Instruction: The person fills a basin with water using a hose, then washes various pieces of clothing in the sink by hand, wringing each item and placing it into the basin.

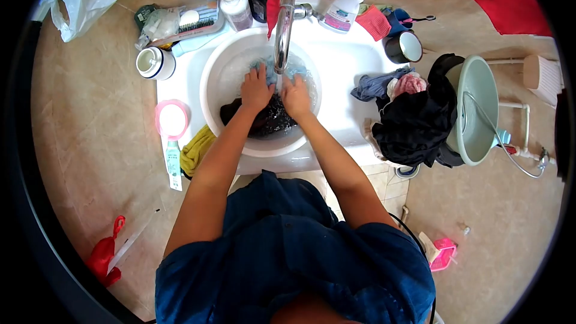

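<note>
Grip uncertain (cannot tell if closed); left hand (258, 90) and right hand (295, 97) at wet light-blue cloth (269, 72) inside white basin (206, 93), by chrome faucet (284, 36); black cloth (273, 119) near wrists.

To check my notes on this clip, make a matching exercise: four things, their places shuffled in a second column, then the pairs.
1. light blue cloth
2. faucet
3. yellow cloth
4. pale green tub

A. right of the black clothes
B. beside the left forearm
C. in the white basin, at left hand and right hand
D. arching over that basin

Pairs: 1C, 2D, 3B, 4A
</note>
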A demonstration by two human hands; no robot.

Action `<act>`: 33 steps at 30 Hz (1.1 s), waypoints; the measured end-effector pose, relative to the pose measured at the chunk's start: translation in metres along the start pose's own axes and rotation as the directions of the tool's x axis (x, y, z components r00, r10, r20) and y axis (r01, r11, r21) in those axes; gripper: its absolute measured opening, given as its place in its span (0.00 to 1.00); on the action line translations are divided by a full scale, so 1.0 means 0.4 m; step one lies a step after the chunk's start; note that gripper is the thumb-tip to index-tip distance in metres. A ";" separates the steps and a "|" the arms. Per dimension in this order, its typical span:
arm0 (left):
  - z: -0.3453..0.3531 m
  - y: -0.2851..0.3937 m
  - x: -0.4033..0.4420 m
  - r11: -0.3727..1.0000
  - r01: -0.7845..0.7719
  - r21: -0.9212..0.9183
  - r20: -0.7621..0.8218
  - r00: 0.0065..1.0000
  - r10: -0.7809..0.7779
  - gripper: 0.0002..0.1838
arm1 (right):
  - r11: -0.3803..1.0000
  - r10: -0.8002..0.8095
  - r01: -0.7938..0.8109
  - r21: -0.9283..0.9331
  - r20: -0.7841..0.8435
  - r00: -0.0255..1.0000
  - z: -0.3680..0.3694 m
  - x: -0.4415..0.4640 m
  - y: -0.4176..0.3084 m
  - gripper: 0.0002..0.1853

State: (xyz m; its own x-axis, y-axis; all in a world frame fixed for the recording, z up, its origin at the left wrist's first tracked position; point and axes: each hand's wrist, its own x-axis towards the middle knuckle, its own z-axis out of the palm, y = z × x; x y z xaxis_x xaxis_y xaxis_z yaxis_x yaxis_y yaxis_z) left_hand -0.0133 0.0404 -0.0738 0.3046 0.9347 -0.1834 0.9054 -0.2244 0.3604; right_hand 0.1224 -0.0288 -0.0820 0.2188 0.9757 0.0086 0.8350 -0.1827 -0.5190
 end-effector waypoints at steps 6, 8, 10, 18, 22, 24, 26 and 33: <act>0.041 -0.017 0.045 0.992 0.026 -0.122 0.020 1.000 -0.024 0.36 | 0.994 0.097 -0.072 -0.085 0.344 0.934 0.055 0.037 0.054 0.18; 0.037 0.000 0.062 0.877 0.175 -0.448 0.111 0.984 -0.139 0.32 | 0.862 0.193 -0.349 0.368 0.399 0.897 0.059 0.055 0.057 0.17; -0.044 0.093 0.010 0.697 0.144 -0.702 0.108 0.990 -0.096 0.26 | 0.073 0.292 -0.464 0.883 0.426 0.856 0.111 0.054 0.070 0.20; -0.111 0.293 -0.125 0.890 -0.146 -0.432 0.005 0.986 0.164 0.18 | -0.664 -0.282 -0.503 0.554 0.438 0.854 0.026 0.020 0.033 0.23; -0.055 0.180 -0.007 0.975 0.027 -0.220 -0.220 0.973 -0.076 0.17 | -0.356 -0.017 -0.608 0.710 0.645 0.764 0.052 0.027 0.029 0.28; -0.077 0.088 0.051 0.985 0.160 -0.070 -0.246 0.954 -0.172 0.17 | -0.147 0.197 -0.693 0.706 0.707 0.679 -0.047 0.031 -0.032 0.31; -0.099 -0.005 0.079 0.977 0.214 -0.012 -0.301 0.931 -0.207 0.17 | -0.117 0.308 -0.600 0.791 0.604 0.735 -0.097 0.030 -0.037 0.29; -0.040 0.000 0.033 0.986 -0.012 0.164 -0.211 0.976 0.047 0.30 | 0.815 0.175 -0.166 0.555 0.036 0.984 0.072 0.061 0.118 0.32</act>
State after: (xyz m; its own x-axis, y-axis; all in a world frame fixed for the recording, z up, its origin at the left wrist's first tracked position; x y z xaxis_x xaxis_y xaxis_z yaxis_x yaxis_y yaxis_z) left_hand -0.0139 0.0573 -0.0617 0.2779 0.9601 0.0306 0.9378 -0.2781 0.2080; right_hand 0.1526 -0.0100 -0.1307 0.3432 0.9324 -0.1136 0.3640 -0.2435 -0.8990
